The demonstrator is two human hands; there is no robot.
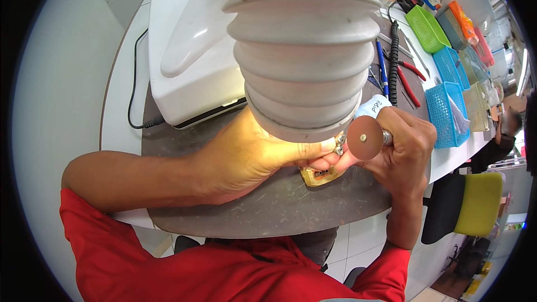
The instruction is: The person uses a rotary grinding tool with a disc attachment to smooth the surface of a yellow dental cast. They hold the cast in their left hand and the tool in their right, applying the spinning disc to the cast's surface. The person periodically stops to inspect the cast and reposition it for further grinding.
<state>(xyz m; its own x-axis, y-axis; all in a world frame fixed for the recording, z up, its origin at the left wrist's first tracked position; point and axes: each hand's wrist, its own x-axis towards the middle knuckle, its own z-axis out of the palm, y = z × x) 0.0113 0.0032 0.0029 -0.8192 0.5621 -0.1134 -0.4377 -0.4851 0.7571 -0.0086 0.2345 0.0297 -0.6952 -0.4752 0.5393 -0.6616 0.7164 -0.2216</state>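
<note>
My left hand (243, 159) pinches a small piece of silvery metal dental work (339, 144) between thumb and fingertips. My right hand (404, 148) is closed around a rotary handpiece (387, 137) fitted with a round brown disc (364, 141). The disc's face is turned toward me, right beside the metal piece; whether they touch I cannot tell. Below my fingertips a yellowish dental model (318, 177) lies on the grey mat (268, 212). Most of the handpiece is hidden behind my right hand.
A wide ribbed white suction hose (305, 50) hangs just above my hands. On the left stands a white machine (193, 56). Red-handled pliers (411, 84), a coiled black cord (394, 61) and blue baskets (446, 113) line the right. A yellow-green chair (478, 204) and another person (498, 142) are farther right.
</note>
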